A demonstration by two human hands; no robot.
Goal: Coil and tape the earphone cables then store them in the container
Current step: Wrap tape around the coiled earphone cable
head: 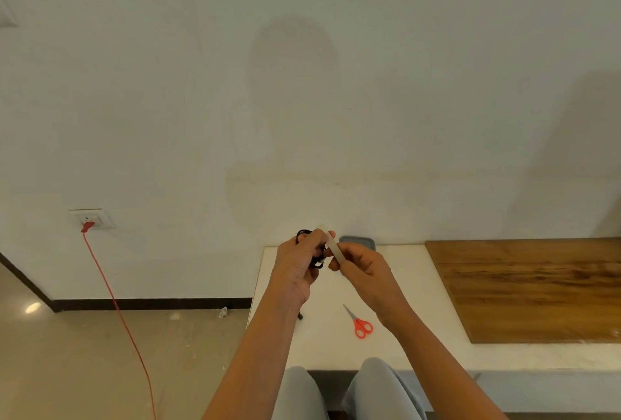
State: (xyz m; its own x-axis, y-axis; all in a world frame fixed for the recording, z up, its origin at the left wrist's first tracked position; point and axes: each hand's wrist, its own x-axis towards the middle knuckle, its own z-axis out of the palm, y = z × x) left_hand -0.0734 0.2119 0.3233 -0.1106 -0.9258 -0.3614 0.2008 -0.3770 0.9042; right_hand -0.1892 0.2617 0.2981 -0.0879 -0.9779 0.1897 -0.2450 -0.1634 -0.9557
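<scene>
My left hand [299, 263] grips a coiled black earphone cable [317, 260] above the white table; most of the coil is hidden behind my fingers. My right hand [358, 265] pinches a pale strip of tape [331, 244] that runs from my fingers up to the top of the coil. A grey container [358, 242] sits at the table's far edge, just behind my right hand. Red-handled scissors [359, 323] lie on the table below my right wrist.
The white table [416, 302] stands against the wall, with a wooden board [531, 288] on its right part. A red power cord [114, 302] hangs from a wall socket [90, 219] to the floor on the left. My knees show under the front edge.
</scene>
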